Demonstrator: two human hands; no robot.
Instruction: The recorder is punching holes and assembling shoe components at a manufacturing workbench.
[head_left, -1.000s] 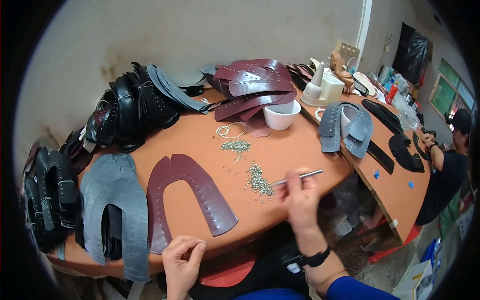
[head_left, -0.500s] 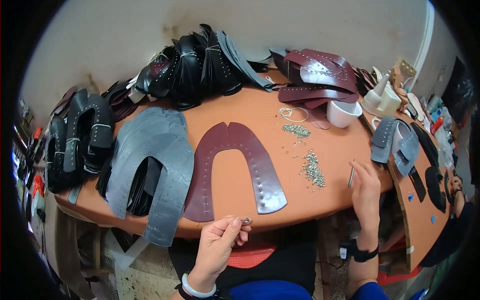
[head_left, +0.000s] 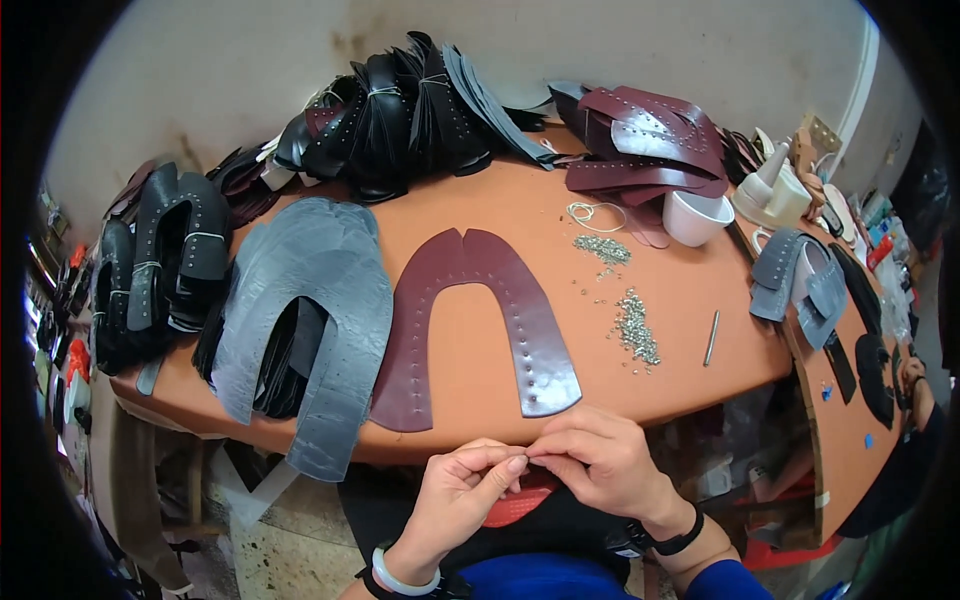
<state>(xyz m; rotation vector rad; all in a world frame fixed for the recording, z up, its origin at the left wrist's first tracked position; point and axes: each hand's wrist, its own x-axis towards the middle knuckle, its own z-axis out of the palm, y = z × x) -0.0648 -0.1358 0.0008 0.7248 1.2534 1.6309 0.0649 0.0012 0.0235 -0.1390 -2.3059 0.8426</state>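
At the table's front edge, my left hand (head_left: 450, 503) and my right hand (head_left: 606, 466) meet, thumb and fingertips of each pinched together. Whatever is between them is too small and covered to make out. Just beyond lies a U-shaped burgundy leather piece (head_left: 500, 268), flat, with a row of small holes or studs along its inner edge. To its right are two heaps of tiny shiny metal studs (head_left: 637, 332). A slim metal rod (head_left: 711, 338) rests on the table right of the studs, touched by neither hand.
Grey leather pieces (head_left: 300, 250) are stacked at left, overhanging the front edge. Tied black studded bundles (head_left: 380, 130) stand at the back. A burgundy stack (head_left: 650, 140), a white cup (head_left: 697, 222) and a string loop (head_left: 597, 215) sit back right. Another person's arm (head_left: 918, 385) shows far right.
My right hand has put the metal rod down on the table and come left to meet my left hand. The small metal piece seen in my left fingers is now covered.
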